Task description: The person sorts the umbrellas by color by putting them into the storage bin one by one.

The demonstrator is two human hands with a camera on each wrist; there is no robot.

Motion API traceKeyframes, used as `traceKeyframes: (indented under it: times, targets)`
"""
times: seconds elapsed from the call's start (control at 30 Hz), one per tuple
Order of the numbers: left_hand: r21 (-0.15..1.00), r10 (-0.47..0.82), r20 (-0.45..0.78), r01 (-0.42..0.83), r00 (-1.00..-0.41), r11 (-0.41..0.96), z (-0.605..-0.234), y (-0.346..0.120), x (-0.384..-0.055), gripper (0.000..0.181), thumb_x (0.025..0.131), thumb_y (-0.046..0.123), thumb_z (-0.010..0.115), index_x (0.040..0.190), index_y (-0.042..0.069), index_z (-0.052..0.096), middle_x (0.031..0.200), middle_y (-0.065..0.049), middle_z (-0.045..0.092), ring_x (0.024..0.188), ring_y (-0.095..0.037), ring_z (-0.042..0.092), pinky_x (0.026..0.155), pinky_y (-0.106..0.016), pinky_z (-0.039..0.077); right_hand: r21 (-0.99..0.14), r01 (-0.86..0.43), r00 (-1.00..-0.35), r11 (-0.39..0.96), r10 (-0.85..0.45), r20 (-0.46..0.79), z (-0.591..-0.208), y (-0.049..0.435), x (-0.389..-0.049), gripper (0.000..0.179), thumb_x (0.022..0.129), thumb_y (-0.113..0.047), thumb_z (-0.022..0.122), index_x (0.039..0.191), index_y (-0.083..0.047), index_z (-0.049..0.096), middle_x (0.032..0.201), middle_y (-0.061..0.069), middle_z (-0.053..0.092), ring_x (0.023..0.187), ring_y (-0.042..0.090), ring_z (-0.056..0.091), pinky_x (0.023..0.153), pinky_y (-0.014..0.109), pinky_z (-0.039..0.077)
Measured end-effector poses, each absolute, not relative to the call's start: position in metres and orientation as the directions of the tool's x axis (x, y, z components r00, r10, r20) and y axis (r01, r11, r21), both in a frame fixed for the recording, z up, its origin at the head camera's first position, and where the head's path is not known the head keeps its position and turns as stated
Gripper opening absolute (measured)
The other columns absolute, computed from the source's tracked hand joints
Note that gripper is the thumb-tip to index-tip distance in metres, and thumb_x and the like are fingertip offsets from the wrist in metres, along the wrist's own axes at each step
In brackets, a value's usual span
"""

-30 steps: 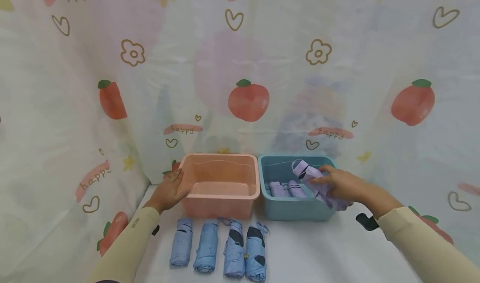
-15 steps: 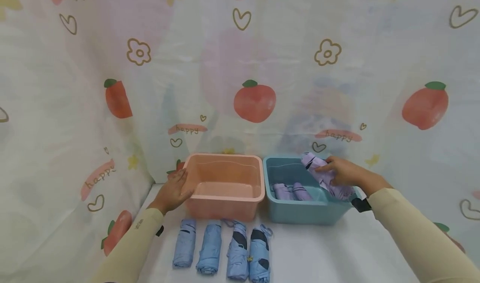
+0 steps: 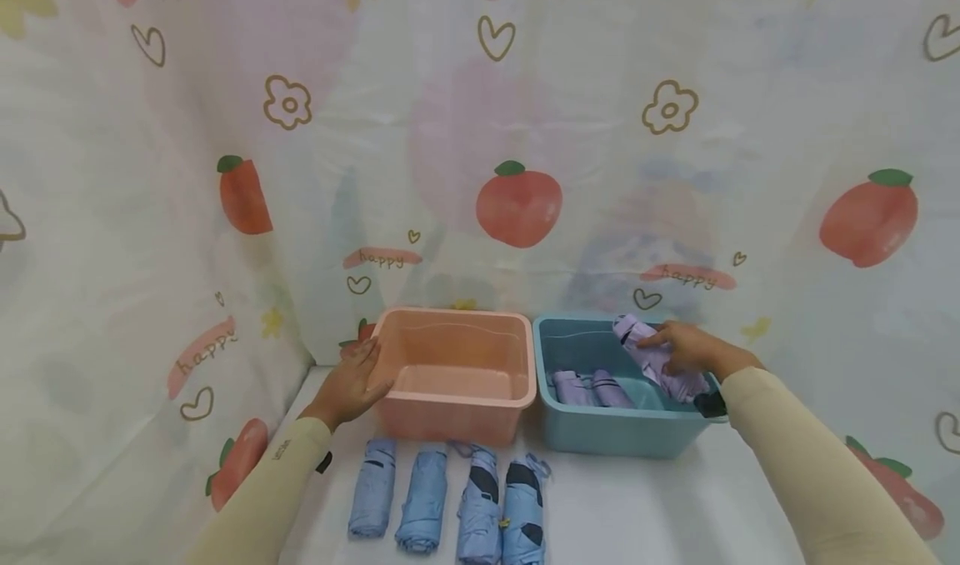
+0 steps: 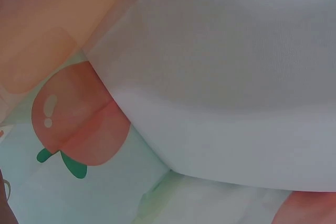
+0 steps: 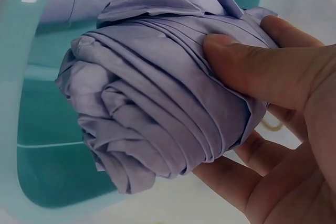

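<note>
My right hand [image 3: 690, 350] grips a folded lilac umbrella [image 3: 651, 352], tilted, above the right side of the blue bin [image 3: 622, 432]. In the right wrist view, thumb and fingers wrap around the umbrella [image 5: 157, 87], its gathered cloth end facing the camera. Two more lilac umbrellas lie inside the bin at its left; one is the near umbrella [image 3: 573, 388], the other umbrella [image 3: 611, 388] lies beside it. With fingers extended, my left hand [image 3: 348, 386] rests against the left side of the peach bin [image 3: 453, 419]. The left wrist view barely catches that hand.
Several folded blue umbrellas [image 3: 422, 498] lie in a row on the white table [image 3: 622, 515], in front of the peach bin. The two bins stand side by side. A printed cloth [image 3: 420, 173] hangs close behind them and along the left.
The right hand has carried the lilac umbrella from the bin's front edge further over its inside, then slightly lower. The left hand stays at the peach bin. The head view has shifted a little.
</note>
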State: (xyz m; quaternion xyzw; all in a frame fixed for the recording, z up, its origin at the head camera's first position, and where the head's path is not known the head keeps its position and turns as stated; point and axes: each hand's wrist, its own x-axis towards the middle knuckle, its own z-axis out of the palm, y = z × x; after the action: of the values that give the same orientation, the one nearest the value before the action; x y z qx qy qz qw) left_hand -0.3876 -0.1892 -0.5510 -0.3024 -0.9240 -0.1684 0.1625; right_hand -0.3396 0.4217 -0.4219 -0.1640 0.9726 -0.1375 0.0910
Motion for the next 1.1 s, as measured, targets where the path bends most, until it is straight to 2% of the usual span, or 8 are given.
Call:
traceKeyframes:
  times: [0.13,0.27,0.33,0.53,0.67,0.8,0.93,1.1]
  targets:
    - [0.205,0.499,0.4,0.606,-0.769,0.768,-0.55,-0.189,-0.388,0.08,0.094,0.049,0.053,0.145,-0.009,0.035,0.153,-0.021,0.031,0.141,-0.034,0.03,0.11,-0.048,0.029,-0.377,-0.175,-0.942,0.909,-0.266,-0.204,-0.436,0.43,-0.354,0.062,0.071,0.012,0.073,0.129,-0.008,0.065,0.134,0.035,0.044,0.105,0.046,0.05,0.066,0.042,0.053]
    - [0.209,0.502,0.397,0.609,-0.768,0.765,-0.55,-0.189,-0.388,0.079,0.094,0.048,0.053,0.146,-0.009,0.034,0.153,-0.022,0.032,0.141,-0.033,0.029,0.11,-0.048,0.029,-0.438,-0.058,-0.937,0.897,-0.2,-0.285,-0.449,0.438,-0.365,0.066,0.07,0.012,0.074,0.131,-0.009,0.063,0.142,0.039,0.034,0.099,0.042,0.049,0.055,0.033,0.044]
    - [0.209,0.504,0.395,0.61,-0.768,0.765,-0.55,-0.19,-0.389,0.079,0.094,0.048,0.053,0.146,-0.01,0.034,0.153,-0.022,0.031,0.141,-0.033,0.029,0.11,-0.048,0.029,-0.454,-0.013,-0.936,0.891,-0.171,-0.309,-0.455,0.44,-0.368,0.066,0.069,0.012,0.075,0.131,-0.01,0.064,0.143,0.039,0.032,0.102,0.042,0.047,0.055,0.032,0.044]
    - [0.198,0.499,0.405,0.607,-0.766,0.77,-0.554,-0.191,-0.391,0.08,0.094,0.048,0.053,0.146,-0.009,0.034,0.153,-0.022,0.031,0.14,-0.034,0.03,0.109,-0.049,0.031,-0.462,0.03,-0.93,0.886,-0.145,-0.338,-0.469,0.44,-0.374,0.064,0.069,0.016,0.071,0.129,-0.005,0.064,0.141,0.04,0.034,0.089,0.033,0.049,0.054,0.031,0.044]
    - [0.206,0.5,0.406,0.61,-0.765,0.766,-0.556,-0.19,-0.392,0.079,0.095,0.049,0.052,0.146,-0.009,0.035,0.153,-0.021,0.031,0.14,-0.035,0.031,0.108,-0.05,0.032,-0.42,0.02,-0.919,0.908,-0.148,-0.365,-0.477,0.441,-0.371,0.06,0.071,0.013,0.073,0.128,-0.004,0.064,0.139,0.041,0.034,0.09,0.034,0.048,0.052,0.03,0.043]
    - [0.212,0.512,0.396,0.618,-0.762,0.757,-0.558,-0.188,-0.393,0.079,0.095,0.048,0.052,0.147,-0.008,0.033,0.154,-0.021,0.029,0.14,-0.035,0.03,0.108,-0.05,0.031,-0.382,-0.02,-0.907,0.924,-0.177,-0.382,-0.483,0.442,-0.366,0.056,0.072,0.011,0.074,0.126,-0.003,0.066,0.136,0.041,0.039,0.101,0.037,0.048,0.054,0.03,0.044]
    - [0.206,0.511,0.405,0.62,-0.758,0.757,-0.558,-0.189,-0.395,0.077,0.095,0.044,0.055,0.147,-0.008,0.033,0.154,-0.021,0.028,0.14,-0.035,0.029,0.108,-0.05,0.032,-0.407,-0.003,-0.899,0.913,-0.181,-0.398,-0.488,0.441,-0.366,0.057,0.072,0.012,0.072,0.127,-0.002,0.064,0.131,0.036,0.046,0.098,0.035,0.05,0.056,0.031,0.045]
    - [0.218,0.499,0.4,0.608,-0.769,0.764,-0.556,-0.191,-0.396,0.076,0.093,0.037,0.061,0.146,-0.009,0.033,0.155,-0.02,0.028,0.141,-0.034,0.028,0.109,-0.049,0.031,-0.406,0.011,-0.889,0.914,-0.177,-0.423,-0.495,0.438,-0.374,0.057,0.072,0.011,0.071,0.128,-0.002,0.064,0.133,0.036,0.045,0.102,0.035,0.047,0.077,0.04,0.046]
